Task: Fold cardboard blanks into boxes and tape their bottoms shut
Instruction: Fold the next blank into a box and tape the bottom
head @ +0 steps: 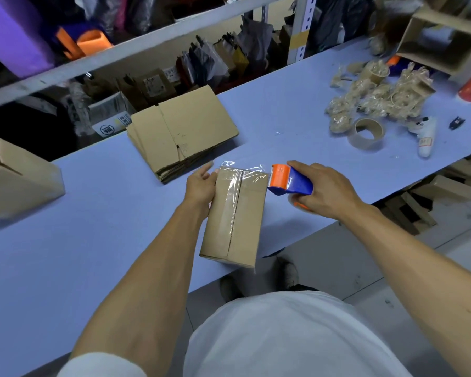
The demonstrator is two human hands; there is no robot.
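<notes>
On the table [93, 227], the box [234, 216] lies before the flat blanks [182, 134], tape dispenser [290, 180] at its right.

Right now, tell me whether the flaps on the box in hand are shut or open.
Shut. The box shows both flaps meeting at a centre seam, with clear tape running along it.

Counts recorded: one folded box [234, 216] under the left hand's [200, 186] grip. One tape dispenser [290, 180] in the right hand [324, 190]. One stack of flat blanks [180, 137] beyond the left hand; sheet count unreadable. Two open boxes: one [14, 178] far left of the grip, one [443, 42] far right. One spent tape core [367, 136] beyond the right hand.
</notes>
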